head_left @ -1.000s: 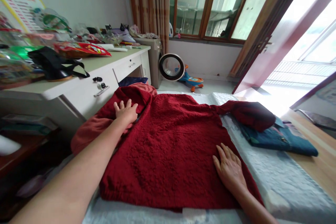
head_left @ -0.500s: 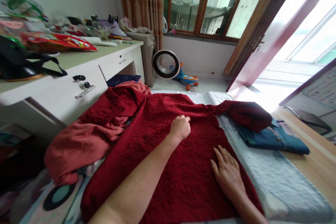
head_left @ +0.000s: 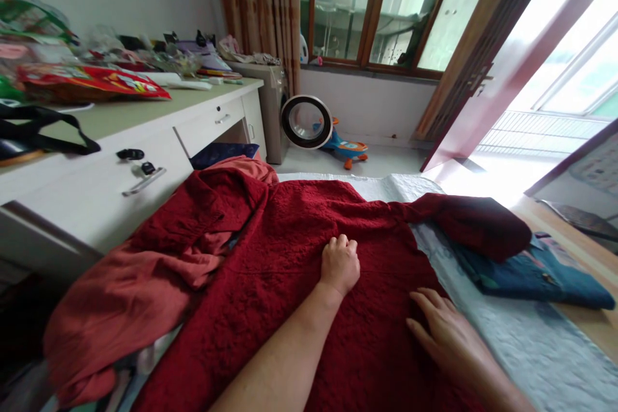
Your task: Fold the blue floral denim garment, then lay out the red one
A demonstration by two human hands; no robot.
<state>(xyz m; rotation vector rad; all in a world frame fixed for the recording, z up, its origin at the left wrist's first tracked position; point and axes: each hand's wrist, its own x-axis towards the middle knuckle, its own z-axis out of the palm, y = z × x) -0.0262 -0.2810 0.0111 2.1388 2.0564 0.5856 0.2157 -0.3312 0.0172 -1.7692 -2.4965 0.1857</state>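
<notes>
A dark red long-sleeved garment (head_left: 290, 257) lies spread out before me. My left hand (head_left: 340, 265) is closed in a loose fist on its middle, knuckles up. The fingertips are tucked out of sight, so whether cloth is pinched in them is hidden. Near the garment's right edge, my right hand (head_left: 447, 328) rests flat with fingers stretched out on the cloth. One sleeve (head_left: 477, 222) reaches right, across folded blue clothing (head_left: 545, 277). The other sleeve (head_left: 197, 206) lies at the left over a coral-coloured cloth (head_left: 130, 302).
A pale blue quilted cover (head_left: 535, 338) lies beneath the garment. Left stands a white desk (head_left: 159, 203) with a red packet (head_left: 96, 82) and clutter on top. Beyond are a round white-and-black ring-shaped object (head_left: 307, 122), a blue-and-orange ride-on toy (head_left: 350, 147) and an open door (head_left: 463, 103).
The view has shifted slightly, bringing the garment closer. My left fist has moved a little toward me over the cloth. My right hand stays flat near the right edge.
</notes>
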